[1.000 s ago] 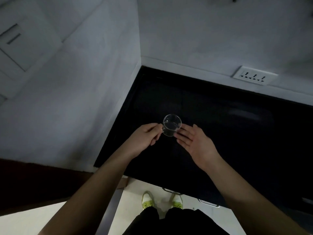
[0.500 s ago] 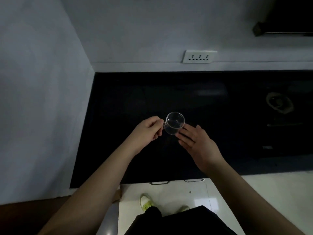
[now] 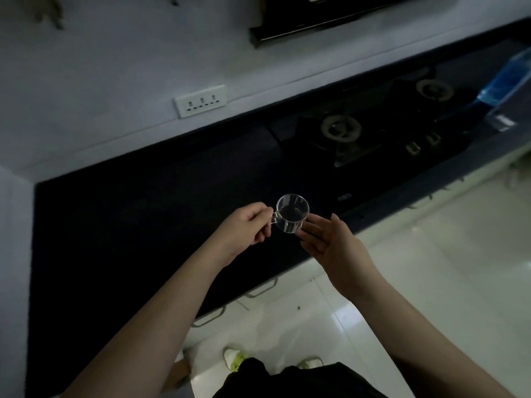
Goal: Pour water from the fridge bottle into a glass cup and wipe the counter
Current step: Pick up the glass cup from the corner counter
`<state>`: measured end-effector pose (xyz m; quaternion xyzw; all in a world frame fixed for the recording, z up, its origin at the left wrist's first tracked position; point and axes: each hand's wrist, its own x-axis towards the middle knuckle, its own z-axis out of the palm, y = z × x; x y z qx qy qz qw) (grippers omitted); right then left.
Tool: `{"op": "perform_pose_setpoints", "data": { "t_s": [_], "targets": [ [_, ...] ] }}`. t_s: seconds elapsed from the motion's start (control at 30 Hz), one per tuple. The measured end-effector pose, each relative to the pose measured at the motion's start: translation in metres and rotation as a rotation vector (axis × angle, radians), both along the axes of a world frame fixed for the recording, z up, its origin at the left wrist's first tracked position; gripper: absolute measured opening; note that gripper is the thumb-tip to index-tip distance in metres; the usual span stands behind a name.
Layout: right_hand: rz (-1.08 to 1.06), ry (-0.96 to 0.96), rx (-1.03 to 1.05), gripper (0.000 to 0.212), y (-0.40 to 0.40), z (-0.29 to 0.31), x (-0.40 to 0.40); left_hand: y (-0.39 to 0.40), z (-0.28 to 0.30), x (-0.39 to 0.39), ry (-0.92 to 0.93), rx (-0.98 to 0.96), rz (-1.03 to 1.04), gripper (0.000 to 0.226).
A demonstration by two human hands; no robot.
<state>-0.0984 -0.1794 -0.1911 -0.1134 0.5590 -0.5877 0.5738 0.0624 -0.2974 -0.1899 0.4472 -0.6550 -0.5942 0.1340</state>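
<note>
Small clear glass cup with handle (image 3: 290,214) held upright above black counter (image 3: 143,219). Left hand (image 3: 249,227) pinches handle; right hand (image 3: 330,242) flat, fingers spread, steadying cup's underside, likely against spill. Bottle unseen.

A dark counter (image 3: 138,225) runs along the wall, with a gas hob (image 3: 373,133) set into its right part.

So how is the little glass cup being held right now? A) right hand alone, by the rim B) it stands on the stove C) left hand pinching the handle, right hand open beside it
C: the left hand pinches the handle of the glass cup, and the right hand lies open against its side.
</note>
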Motion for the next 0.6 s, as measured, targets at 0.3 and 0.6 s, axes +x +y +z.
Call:
{"op": "perform_pose_setpoints", "data": {
  "t_s": [0.3, 0.6],
  "targets": [
    [-0.258, 0.033, -0.024, 0.043, 0.080, 0.004, -0.103, 0.052, 0.007, -0.129, 0.064, 0.003, -0.242, 0.035],
    [-0.444, 0.047, -0.030, 0.044, 0.132, 0.004, -0.174, 0.077, 0.006, -0.233, 0.097, 0.022, -0.475, 0.038]
  ]
}}
